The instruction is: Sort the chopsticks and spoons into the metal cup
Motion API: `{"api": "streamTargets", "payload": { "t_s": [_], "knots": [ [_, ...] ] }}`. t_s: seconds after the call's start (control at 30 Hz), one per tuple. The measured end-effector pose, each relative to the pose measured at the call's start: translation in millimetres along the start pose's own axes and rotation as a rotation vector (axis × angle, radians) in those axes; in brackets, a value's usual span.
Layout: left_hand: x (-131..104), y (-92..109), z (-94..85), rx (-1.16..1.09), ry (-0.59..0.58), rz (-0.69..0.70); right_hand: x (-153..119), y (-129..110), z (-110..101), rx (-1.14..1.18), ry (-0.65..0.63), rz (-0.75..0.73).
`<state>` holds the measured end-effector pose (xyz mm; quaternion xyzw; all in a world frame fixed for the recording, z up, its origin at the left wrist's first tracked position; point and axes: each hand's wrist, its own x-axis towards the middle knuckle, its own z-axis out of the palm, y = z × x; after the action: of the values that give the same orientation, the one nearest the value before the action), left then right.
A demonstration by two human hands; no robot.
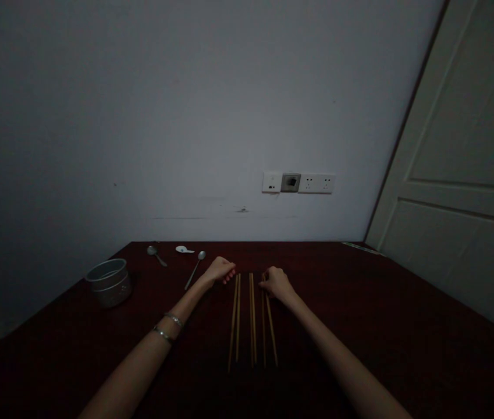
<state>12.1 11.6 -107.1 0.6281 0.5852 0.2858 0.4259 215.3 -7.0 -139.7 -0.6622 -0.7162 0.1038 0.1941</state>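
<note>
Three pairs of wooden chopsticks lie lengthwise on the dark red table, side by side: a left pair (238,320), a middle pair (253,320) and a right pair (264,334). My right hand (278,284) pinches the far ends of the right pair, whose near ends spread slightly apart. Just left of the left pair's far ends is my left hand (220,270), its fingers curled in with nothing visible in them. A long-handled metal spoon (202,256) lies to the left of that hand.
A round metal pot (109,284) stands at the table's left side. Behind it lie another metal spoon (152,251) and a short white spoon (182,249). The table (334,279) meets a wall with sockets (316,184); a pale door (460,145) is at right.
</note>
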Motion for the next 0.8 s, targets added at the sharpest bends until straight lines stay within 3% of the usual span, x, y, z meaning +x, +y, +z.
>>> {"api": "streamTargets", "payload": {
  "t_s": [0.1,0.2,0.37,0.8],
  "knots": [
    [-2,-3,-0.8,0.243,0.020,-0.012,0,-1,-1,-0.008,-0.005,0.012],
    [-6,-5,1.2,0.354,-0.052,-0.021,0,-2,-1,0.021,-0.033,0.058],
    [-9,-6,7.1,0.392,-0.149,-0.014,-1,-6,-1,0.088,-0.062,0.057],
    [-7,-10,7.4,0.389,-0.121,-0.002,2,-11,3,0.213,-0.126,0.045]
  ]
}}
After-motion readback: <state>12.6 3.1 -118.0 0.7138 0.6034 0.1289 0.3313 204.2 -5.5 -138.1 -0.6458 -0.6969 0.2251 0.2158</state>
